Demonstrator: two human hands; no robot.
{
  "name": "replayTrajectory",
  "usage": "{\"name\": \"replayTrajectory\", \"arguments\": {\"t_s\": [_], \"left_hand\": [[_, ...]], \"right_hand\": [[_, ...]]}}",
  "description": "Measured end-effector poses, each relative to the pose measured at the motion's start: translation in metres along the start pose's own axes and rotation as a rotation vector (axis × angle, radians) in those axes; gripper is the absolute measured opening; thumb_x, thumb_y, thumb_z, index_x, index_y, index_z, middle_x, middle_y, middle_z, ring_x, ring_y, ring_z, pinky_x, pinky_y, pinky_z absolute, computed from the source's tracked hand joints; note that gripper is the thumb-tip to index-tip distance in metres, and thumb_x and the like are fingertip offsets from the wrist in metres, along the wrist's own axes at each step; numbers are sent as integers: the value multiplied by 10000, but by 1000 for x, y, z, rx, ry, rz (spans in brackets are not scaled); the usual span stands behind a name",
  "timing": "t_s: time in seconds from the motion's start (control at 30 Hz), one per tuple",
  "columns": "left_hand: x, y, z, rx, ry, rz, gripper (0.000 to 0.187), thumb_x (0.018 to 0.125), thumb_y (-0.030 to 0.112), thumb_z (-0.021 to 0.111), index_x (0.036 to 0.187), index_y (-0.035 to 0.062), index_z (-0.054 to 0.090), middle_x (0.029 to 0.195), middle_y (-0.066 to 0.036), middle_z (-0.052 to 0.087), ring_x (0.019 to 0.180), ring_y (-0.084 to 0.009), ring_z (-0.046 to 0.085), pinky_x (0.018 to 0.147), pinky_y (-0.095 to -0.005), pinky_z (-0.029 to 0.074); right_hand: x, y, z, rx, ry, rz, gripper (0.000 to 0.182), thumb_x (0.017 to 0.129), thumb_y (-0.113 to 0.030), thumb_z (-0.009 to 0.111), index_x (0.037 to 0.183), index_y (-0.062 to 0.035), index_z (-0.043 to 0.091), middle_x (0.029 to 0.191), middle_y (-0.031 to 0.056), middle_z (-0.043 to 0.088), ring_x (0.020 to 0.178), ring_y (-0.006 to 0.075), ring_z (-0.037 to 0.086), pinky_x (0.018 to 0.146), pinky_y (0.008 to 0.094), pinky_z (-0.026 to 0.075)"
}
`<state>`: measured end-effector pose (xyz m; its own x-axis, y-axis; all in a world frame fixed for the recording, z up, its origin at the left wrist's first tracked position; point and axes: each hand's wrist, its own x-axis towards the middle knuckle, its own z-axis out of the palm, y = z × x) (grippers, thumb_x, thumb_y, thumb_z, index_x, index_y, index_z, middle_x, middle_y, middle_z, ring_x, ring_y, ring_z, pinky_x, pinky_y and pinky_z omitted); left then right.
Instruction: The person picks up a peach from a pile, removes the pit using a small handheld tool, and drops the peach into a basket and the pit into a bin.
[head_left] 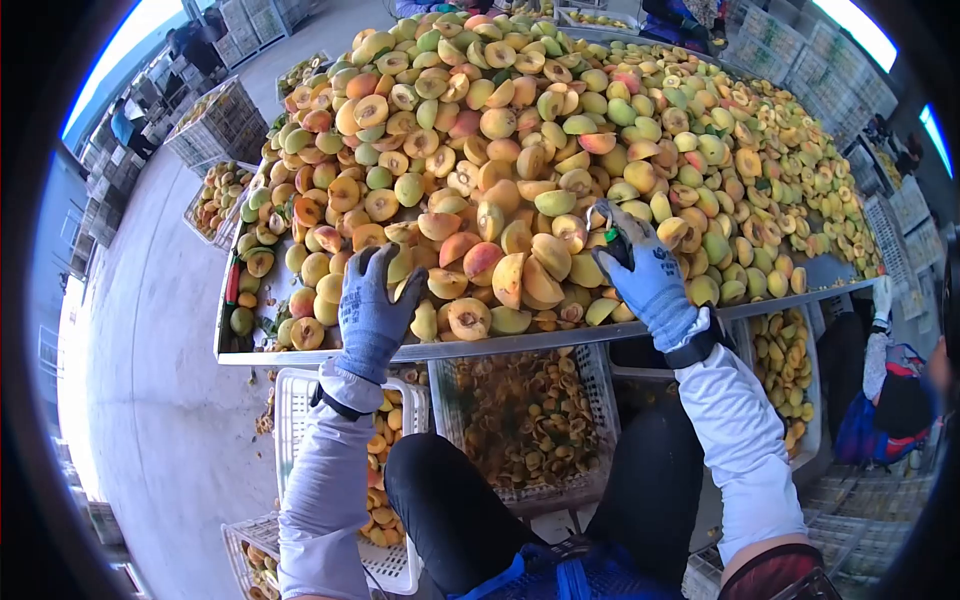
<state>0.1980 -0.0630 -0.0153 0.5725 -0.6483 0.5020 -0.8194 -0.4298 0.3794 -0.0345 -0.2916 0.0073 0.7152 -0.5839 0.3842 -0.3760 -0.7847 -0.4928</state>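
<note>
Peaches (520, 150) crowded the worktop (300, 357) to its near edge. The left hand (372, 305) reached among them, fingers spread; the right hand (645, 275) pinched a knife (612, 240).

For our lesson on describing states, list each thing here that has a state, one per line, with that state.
Left hand: gloved, fingers spread over a peach at the pile's near edge.
Right hand: gloved, closed on a small tool.
Peaches: heaped on the table, some whole, many halved.
Middle crate: partly full of pits.
Right crate: holding halved peaches.
</note>
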Motion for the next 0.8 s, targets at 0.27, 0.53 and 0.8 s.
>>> {"name": "replayTrajectory", "arguments": {"t_s": [0.27, 0.53, 0.8], "left_hand": [[-63, 41, 26, -103, -296, -204, 577, 747, 392, 680, 1172, 41, 508, 1084, -188, 556, 971, -344, 570, 812, -404, 468], [-45, 56, 47, 49, -471, -221, 645, 669, 396, 737, 1120, 52, 429, 999, -188, 582, 917, -361, 588, 758, -430, 471], [-71, 102, 13, -997, -481, -487, 320, 803, 173, 671, 1055, 15, 552, 862, -46, 614, 712, -115, 583, 625, -241, 463]], "right_hand": [[-164, -81, -36, 1405, -85, 838, 244, 869, -182, 614, 1070, -77, 525, 913, 79, 624, 731, 124, 626, 472, 223, 505], [-258, -112, -3, 1462, -437, 1084, 272, 880, -226, 600, 1088, -60, 543, 862, 55, 622, 694, 129, 618, 486, 243, 484], [-235, -94, 7, 1663, -146, 1083, 289, 853, -102, 620, 1122, -53, 525, 848, 39, 621, 663, 93, 592, 554, 201, 469]]}}
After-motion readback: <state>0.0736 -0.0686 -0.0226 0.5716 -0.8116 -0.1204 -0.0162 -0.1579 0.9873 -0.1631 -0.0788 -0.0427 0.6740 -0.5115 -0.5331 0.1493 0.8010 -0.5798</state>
